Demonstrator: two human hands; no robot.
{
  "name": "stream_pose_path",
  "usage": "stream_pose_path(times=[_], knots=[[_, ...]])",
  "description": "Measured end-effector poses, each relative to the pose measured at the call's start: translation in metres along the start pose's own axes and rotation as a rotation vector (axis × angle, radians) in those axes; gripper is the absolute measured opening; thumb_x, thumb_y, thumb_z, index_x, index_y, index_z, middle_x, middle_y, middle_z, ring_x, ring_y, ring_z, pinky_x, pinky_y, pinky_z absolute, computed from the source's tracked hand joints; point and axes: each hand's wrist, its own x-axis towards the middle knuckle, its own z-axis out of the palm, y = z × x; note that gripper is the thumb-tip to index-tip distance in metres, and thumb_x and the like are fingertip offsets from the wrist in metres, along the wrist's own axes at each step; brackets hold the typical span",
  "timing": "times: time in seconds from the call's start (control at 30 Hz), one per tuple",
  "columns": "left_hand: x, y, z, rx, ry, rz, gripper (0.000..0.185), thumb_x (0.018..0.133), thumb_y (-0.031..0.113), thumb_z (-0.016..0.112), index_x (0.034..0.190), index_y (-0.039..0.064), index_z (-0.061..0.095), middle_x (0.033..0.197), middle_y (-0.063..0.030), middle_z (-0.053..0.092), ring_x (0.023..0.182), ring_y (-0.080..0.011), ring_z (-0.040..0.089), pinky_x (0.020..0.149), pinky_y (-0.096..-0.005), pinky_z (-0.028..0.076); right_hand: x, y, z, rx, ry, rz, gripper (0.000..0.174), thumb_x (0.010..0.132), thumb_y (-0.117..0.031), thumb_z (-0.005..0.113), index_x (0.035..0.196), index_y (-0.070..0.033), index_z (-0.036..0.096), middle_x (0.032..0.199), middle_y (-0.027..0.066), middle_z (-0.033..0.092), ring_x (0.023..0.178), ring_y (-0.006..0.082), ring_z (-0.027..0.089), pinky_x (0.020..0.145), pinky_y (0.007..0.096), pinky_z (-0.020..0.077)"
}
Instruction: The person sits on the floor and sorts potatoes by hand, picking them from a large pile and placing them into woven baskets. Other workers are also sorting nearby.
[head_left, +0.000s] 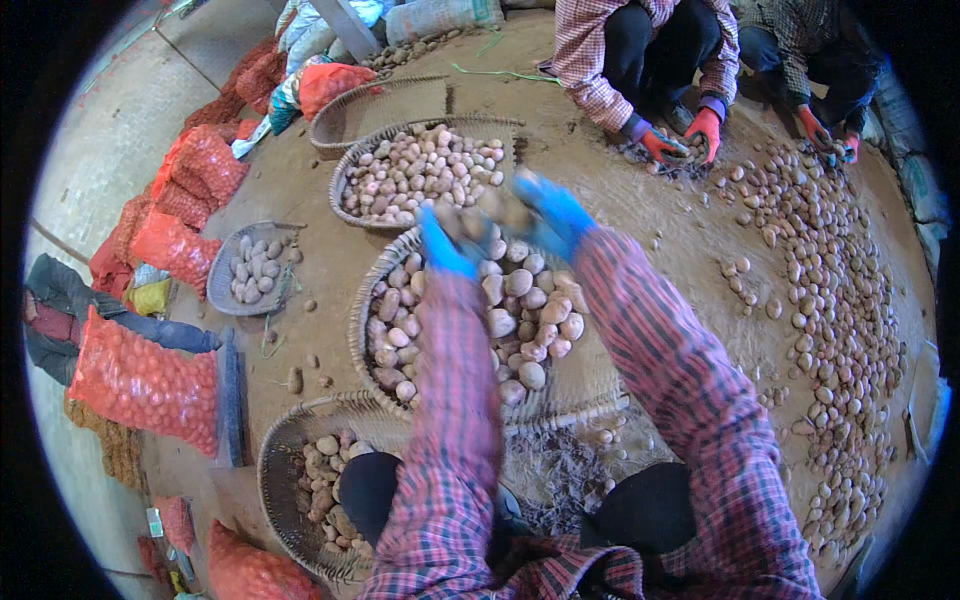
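Blue gloves cover both my hands, which are blurred above the gap between two wicker scoop baskets. My left hand (450, 244) cups brownish potatoes (470, 223) against its palm. Just to the right, my right hand (556, 210) holds more blurred potatoes (511, 211) on its inner side. Beneath my forearms sits a wicker scoop basket (361, 319) of large potatoes (517, 283), partly hidden by my left sleeve. Beyond my hands, another wicker basket (335, 187) holds many smaller potatoes (427, 165).
A third basket (270, 465) with potatoes stands by my left knee; a small blue-grey basket (217, 281) lies further left. Filled red mesh sacks (150, 382) line the left. Loose potatoes (832, 337) spread along the right. Two co-workers' gloved hands (705, 135) handle potatoes ahead.
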Motion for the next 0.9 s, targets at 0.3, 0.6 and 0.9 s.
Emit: stream_pose_path(times=[0.3,0.6,0.9], knots=[[0.019,0.009,-0.024,0.666,-0.197,-0.121,0.054,0.101,0.049,0.053,0.132,0.004,0.059,0.109,-0.0128,0.071,0.089,-0.0247,0.07,0.078,-0.0421,0.059,-0.107,-0.033,-0.072,-0.776,0.039,-0.244,0.033,0.096,-0.032,0.063,0.109,-0.002,0.07,0.086,0.0083,0.071,0.072,0.0131,0.068,0.063,0.0292,0.0586],[-0.218,-0.243,-0.017,1.483,-1.379,-0.471,0.03,0.096,0.032,0.065,0.109,0.006,0.072,0.088,-0.0039,0.071,0.067,-0.0117,0.065,0.059,-0.0283,0.05,-0.489,-0.037,-0.271,-1.275,1.118,0.048,0.027,0.092,-0.031,0.065,0.093,-0.004,0.068,0.077,0.0126,0.068,0.071,0.0208,0.067,0.067,0.0377,0.0528],[-0.347,-0.314,-0.071,2.08,-1.685,-0.158,0.071,0.087,0.043,0.071,0.147,0.017,0.044,0.115,-0.0163,0.067,0.099,-0.0361,0.068,0.082,-0.0498,0.054,-0.6,0.077,-0.226,-0.974,1.312,0.17,0.022,0.091,-0.031,0.069,0.096,-0.01,0.072,0.086,0.0121,0.07,0.074,0.0225,0.067,0.072,0.0378,0.0535]])
